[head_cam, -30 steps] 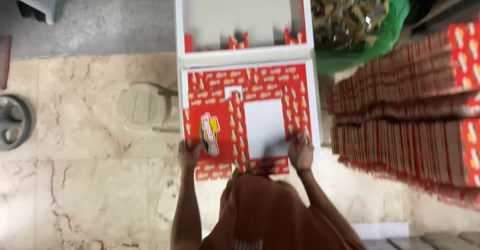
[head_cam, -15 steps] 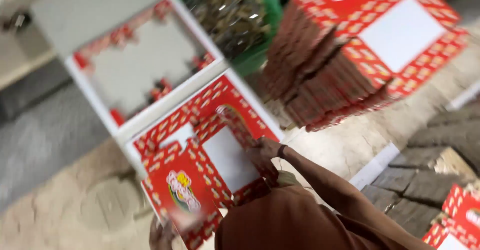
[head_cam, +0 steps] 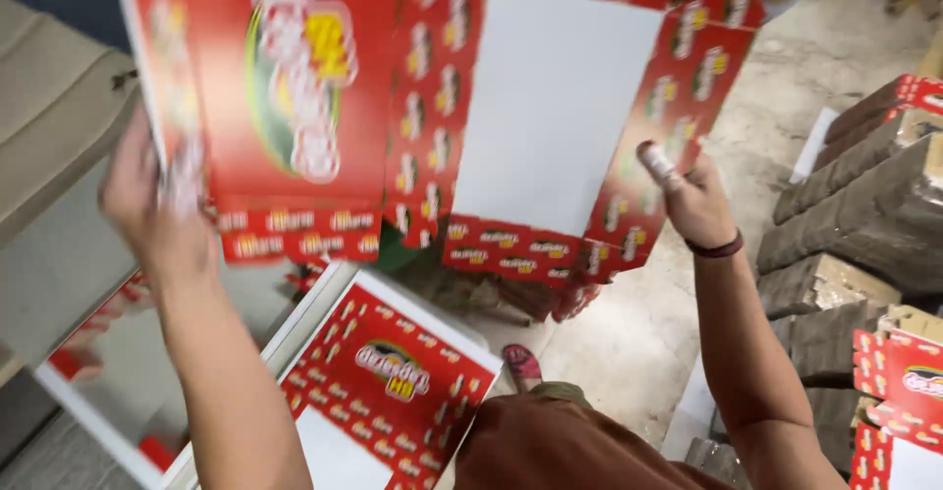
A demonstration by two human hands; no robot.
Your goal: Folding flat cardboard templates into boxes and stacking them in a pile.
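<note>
Head view, looking down. A flat red printed carton blank (head_cam: 442, 107) with a white centre panel is held up across the upper half of the frame, well above the floor. Its long axis runs left to right, tilted a little so that the right end sits higher.

The left hand (head_cam: 157, 205), at mid left, grasps the blank's left edge; motion blur hides the fingers, but the card is plainly pinched there. The right hand (head_cam: 693, 200), right of centre, is clenched on the blank's lower right flap, thumb up, with a dark wristband (head_cam: 717, 247) below it. The blank thus spans between the two hands and lies mostly above and between them; neither hand is clearly nearer to its middle.

Below, at lower centre, a second blank (head_cam: 393, 392) of the same print lies flat on a white board (head_cam: 295, 338), and a foot in a red sandal (head_cam: 521, 364) stands just beside the board's right edge. Bundled stacks of card (head_cam: 864, 195) fill the right edge of the frame, near the right forearm. A bare strip of concrete floor (head_cam: 629, 343) runs between foot and stacks. At the left edge a grey surface (head_cam: 59, 254) lies close under the left hand, so open room is mainly at centre and toward the upper right.
</note>
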